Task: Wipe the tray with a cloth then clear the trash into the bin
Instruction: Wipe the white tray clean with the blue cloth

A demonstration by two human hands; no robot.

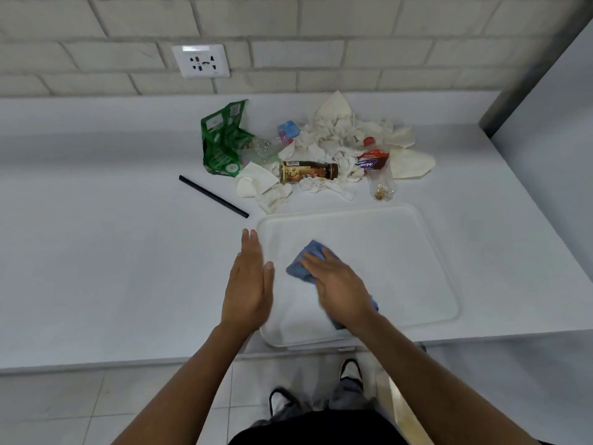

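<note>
From the head camera, the right hand (pixel 340 284) presses flat, fingers extended, on the blue cloth (pixel 305 261) over the white tray (pixel 401 252), whose near edge overhangs the counter (pixel 96 268); hard wiping might tip it. The left hand (pixel 248 281), fingers straight, steadies the tray's left rim. The trash pile (pixel 321 155) waits behind; no bin shows.

Both forearms rise bare from 6 o'clock. The left hand (pixel 248 281) lies flat, palm down, its 4 fingers straight and together pointing to 12 o'clock, thumb alongside toward 3 o'clock. The right hand (pixel 337 284) sits just beside it at 3 o'clock, palm down and slightly blurred, fingers extended toward 10 o'clock and pressing flat, wrist angled back toward 5 o'clock
</note>
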